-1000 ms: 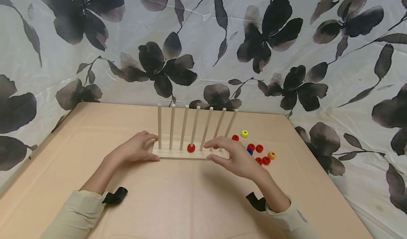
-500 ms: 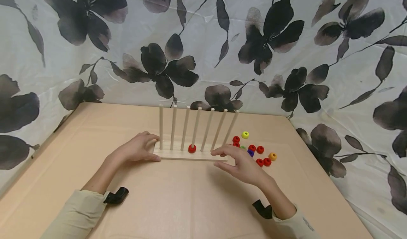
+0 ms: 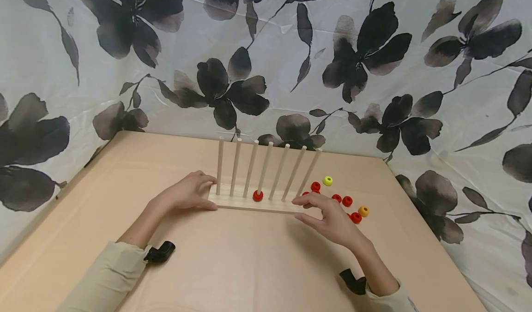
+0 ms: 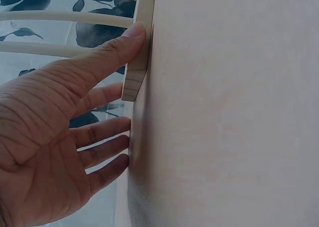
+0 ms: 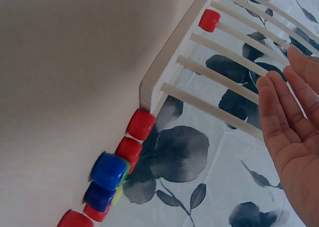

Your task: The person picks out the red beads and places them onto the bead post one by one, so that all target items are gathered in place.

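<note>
A wooden peg board [image 3: 249,205] with a row of several upright pegs stands on the table. One red bead [image 3: 257,195] sits at the foot of the middle peg. My left hand [image 3: 184,194] grips the board's left end; in the left wrist view its thumb [image 4: 133,31] presses the front edge, with the index finger behind. My right hand [image 3: 332,217] hovers in front of the board's right end, fingers loosely bent. The right wrist view shows this hand [image 5: 291,132] apart from the pegs and holding nothing.
Loose beads lie right of the board, partly hidden by my right hand: several red ones [image 3: 347,201], an orange one [image 3: 364,211] and a yellow one [image 3: 328,181]. Blue beads [image 5: 108,170] show in the right wrist view. A floral cloth [image 3: 266,63] hangs behind the table.
My right hand has shifted right along the board to its right end, away from the pegs. The left hand keeps its grip. The head view has turned slightly.
</note>
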Motion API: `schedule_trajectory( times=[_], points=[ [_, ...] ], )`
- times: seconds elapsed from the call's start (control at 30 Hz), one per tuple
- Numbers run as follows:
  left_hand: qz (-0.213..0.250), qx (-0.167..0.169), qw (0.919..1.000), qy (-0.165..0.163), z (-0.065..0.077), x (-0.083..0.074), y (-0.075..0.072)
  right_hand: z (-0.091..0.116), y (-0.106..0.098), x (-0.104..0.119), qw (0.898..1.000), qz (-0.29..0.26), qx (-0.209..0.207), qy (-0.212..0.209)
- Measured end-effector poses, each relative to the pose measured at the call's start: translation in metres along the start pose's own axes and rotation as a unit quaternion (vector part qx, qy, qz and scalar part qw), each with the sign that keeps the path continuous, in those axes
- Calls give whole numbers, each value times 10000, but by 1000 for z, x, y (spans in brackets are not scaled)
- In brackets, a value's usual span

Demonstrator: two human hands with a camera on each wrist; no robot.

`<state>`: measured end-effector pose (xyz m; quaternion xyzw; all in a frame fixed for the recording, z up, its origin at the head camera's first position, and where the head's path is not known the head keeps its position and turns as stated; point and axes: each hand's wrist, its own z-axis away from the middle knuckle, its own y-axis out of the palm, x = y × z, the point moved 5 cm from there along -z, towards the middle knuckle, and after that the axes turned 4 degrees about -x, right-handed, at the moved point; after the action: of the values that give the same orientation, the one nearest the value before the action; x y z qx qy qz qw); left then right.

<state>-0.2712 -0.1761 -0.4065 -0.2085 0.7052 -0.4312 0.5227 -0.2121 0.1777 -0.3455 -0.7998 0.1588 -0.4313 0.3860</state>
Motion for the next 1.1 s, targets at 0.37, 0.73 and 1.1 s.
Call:
schedule_trajectory(
  times=[0.37, 0.73, 1.1],
  points=[
    [-17, 46, 9999, -112, -1, 0, 2, 3, -4, -14, 9995, 132, -92, 264],
    [-17, 75, 9998, -208, 0, 2, 3, -2, -8, -36, 9986, -358, -92, 375],
    [-65, 39, 9999, -138, 0, -2, 2, -6, -8, -53, 9973, -374, -131, 610]
  ],
)
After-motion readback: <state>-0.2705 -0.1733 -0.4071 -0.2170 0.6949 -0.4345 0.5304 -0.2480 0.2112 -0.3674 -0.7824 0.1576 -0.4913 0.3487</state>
